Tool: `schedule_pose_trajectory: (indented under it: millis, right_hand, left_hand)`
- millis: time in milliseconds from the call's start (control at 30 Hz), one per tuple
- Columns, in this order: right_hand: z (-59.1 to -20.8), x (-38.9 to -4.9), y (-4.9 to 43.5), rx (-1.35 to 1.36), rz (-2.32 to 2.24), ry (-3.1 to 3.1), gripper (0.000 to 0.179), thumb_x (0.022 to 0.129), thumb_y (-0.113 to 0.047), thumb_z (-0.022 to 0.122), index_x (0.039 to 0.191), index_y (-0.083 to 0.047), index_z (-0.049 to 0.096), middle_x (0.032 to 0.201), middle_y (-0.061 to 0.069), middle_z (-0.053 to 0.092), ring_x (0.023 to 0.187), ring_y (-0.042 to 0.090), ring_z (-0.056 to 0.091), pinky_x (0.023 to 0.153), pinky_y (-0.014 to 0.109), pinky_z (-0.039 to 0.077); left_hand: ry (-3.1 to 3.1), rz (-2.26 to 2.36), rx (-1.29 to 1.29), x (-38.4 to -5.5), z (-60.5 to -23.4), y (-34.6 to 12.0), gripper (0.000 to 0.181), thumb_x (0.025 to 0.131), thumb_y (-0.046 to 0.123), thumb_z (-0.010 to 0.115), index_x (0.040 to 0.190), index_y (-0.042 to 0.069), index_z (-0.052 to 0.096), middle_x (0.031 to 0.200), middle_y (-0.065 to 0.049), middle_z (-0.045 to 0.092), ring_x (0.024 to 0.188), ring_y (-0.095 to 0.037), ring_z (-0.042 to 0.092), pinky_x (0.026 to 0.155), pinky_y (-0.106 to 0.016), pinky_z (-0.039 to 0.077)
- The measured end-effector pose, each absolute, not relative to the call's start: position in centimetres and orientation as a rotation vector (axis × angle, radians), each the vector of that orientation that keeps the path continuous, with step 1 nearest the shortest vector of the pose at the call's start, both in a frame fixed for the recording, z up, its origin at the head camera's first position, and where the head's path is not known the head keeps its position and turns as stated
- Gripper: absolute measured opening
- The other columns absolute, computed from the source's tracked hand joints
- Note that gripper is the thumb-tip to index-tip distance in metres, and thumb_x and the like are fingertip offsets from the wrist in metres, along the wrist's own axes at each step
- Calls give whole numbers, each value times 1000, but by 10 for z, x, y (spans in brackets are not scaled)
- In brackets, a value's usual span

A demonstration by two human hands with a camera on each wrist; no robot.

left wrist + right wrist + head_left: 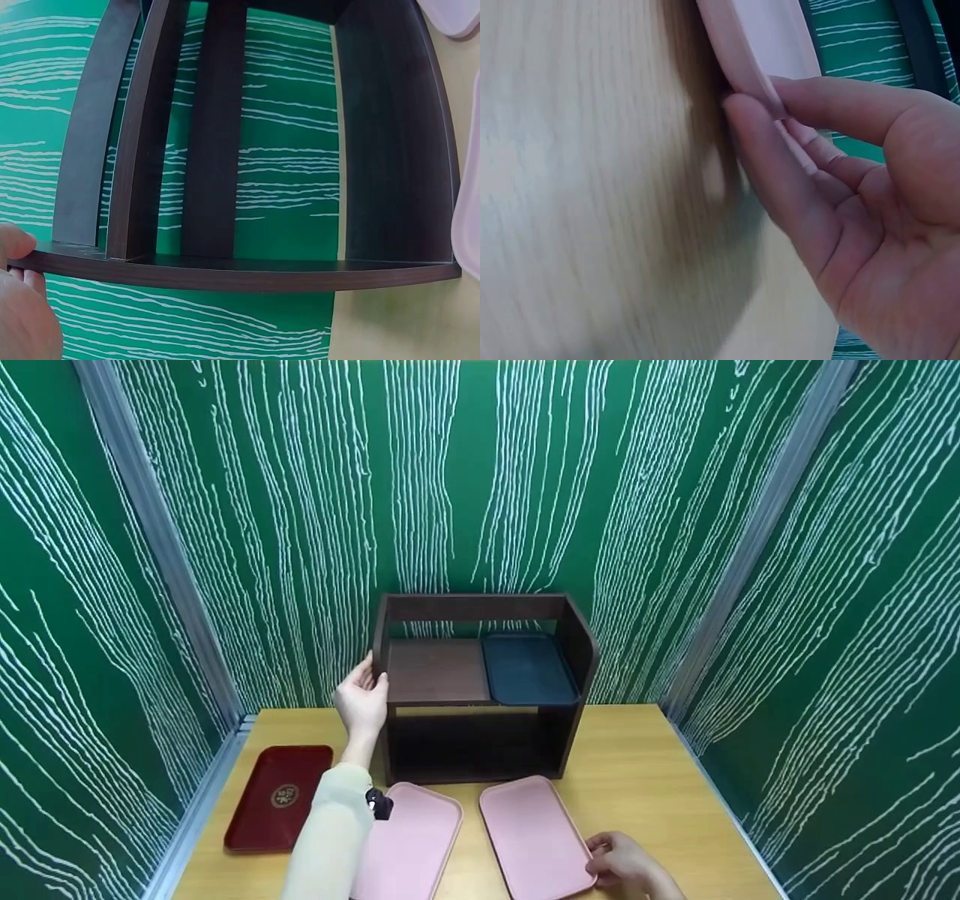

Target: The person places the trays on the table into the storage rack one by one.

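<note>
A dark brown two-level shelf [439,669] stands at the back of the table. My left hand [361,701] grips the front edge of its left side panel, thumb on one face and fingers on the other. Near the table's front, my right hand [624,861] pinches the lower right edge of a pink tray [534,836]. The right wrist view shows thumb and fingers on either side of that tray's rim [739,56], with a shadow on the wood below. On the shelf's upper level, at the right, lies a dark blue tray [531,669].
A second pink tray [412,840] lies left of the held one, partly covered by my left forearm. Farther left is a dark red tray [259,802] with a round gold emblem. Green walls with white lines [472,472] enclose the wooden table [660,787].
</note>
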State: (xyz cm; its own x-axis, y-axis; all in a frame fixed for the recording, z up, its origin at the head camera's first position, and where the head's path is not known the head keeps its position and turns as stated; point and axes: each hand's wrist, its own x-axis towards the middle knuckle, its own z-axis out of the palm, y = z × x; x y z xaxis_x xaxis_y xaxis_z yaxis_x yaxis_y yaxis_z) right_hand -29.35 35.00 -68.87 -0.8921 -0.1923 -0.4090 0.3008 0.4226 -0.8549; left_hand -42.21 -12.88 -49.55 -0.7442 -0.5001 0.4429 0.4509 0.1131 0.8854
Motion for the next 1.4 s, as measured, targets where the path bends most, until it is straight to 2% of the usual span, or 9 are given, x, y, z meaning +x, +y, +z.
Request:
schedule_pose_trajectory:
  millis: [200, 433, 667, 1000, 1233, 1400]
  right_hand:
    - [-686, -297, 352, 212, -1509, 2216, 44, 90, 0, 76, 129, 9, 60, 106, 15, 68, 88, 25, 69, 77, 35, 63]
    - [-682, -299, 354, 179, -1576, 2171, 48, 90, 0, 76, 133, 12, 57, 110, 16, 66, 93, 26, 67, 81, 38, 63]
    - [-683, -299, 359, 20, -1600, 2181, 46, 91, 2, 72, 131, 17, 57, 107, 14, 69, 91, 22, 69, 79, 35, 64]
    - [-680, -298, 359, 22, -1653, 2168, 49, 91, 0, 73, 134, 16, 56, 110, 13, 68, 95, 22, 67, 82, 38, 65]
    - [-684, -300, 358, -68, -1759, 2139, 51, 90, 4, 71, 134, 22, 52, 109, 15, 68, 92, 21, 67, 77, 35, 66]
    - [-680, -301, 354, -91, -1798, 2121, 53, 91, 4, 72, 136, 20, 51, 109, 14, 67, 92, 21, 68, 76, 35, 65]
  left_hand:
    - [-1711, -1686, 47, -421, -495, -128, 44, 90, -11, 77, 134, -2, 73, 130, -21, 73, 119, -35, 72, 99, -32, 60]
    - [-1705, -1672, 43, -421, -496, -128, 44, 90, -11, 78, 133, -2, 74, 128, -21, 74, 117, -35, 73, 99, -33, 60]
    - [-1700, -1677, 27, -422, -495, -128, 43, 90, -11, 77, 133, -2, 74, 128, -22, 73, 118, -36, 72, 100, -34, 60]
    - [-1712, -1650, 34, -422, -496, -129, 42, 90, -9, 78, 131, -1, 75, 130, -19, 73, 117, -34, 73, 98, -34, 61]
    - [-1698, -1679, 29, -422, -497, -129, 42, 91, -9, 78, 132, -1, 74, 131, -18, 73, 118, -32, 73, 98, -31, 60]
    - [-1705, -1684, 40, -423, -497, -130, 42, 92, -8, 77, 133, 0, 74, 131, -18, 73, 119, -32, 72, 99, -32, 60]
